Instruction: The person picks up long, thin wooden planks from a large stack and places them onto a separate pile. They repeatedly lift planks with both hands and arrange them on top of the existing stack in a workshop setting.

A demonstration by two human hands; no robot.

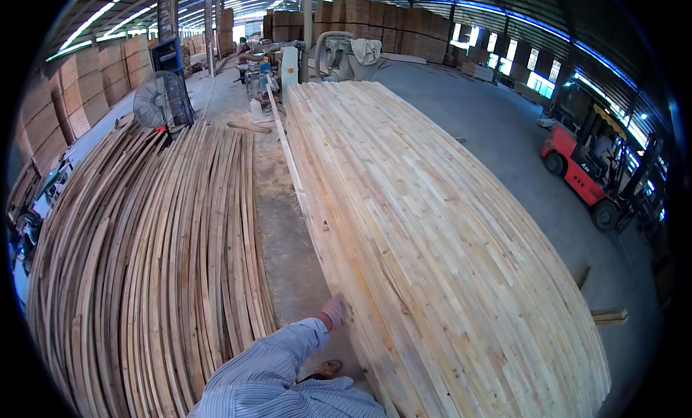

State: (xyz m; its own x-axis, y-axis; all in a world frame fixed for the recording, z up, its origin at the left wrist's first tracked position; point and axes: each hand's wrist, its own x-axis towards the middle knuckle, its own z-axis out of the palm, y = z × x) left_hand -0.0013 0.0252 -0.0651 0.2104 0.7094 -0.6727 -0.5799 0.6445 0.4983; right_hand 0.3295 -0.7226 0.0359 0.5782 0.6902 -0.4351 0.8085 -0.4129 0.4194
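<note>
My left hand [333,312], pinkish and perhaps gloved, reaches from a blue-striped sleeve [259,367] to the near left edge of a large stack of pale wooden strips [425,230]. Its fingers look closed round a long wooden strip [292,162] at that edge; the grip is small and partly hidden. The strip runs along the stack's left side toward a machine [263,75] at the far end. My right hand does not show. Left of the narrow aisle lies a wide pile of darker, rough wooden strips [166,252].
Sawdust covers the aisle floor [277,201]. A large fan [158,100] stands behind the left pile. At right is a red forklift [577,165] with a person in it. Short wood pieces [610,316] lie beyond the stack's right edge. Tall board stacks [375,25] line the back.
</note>
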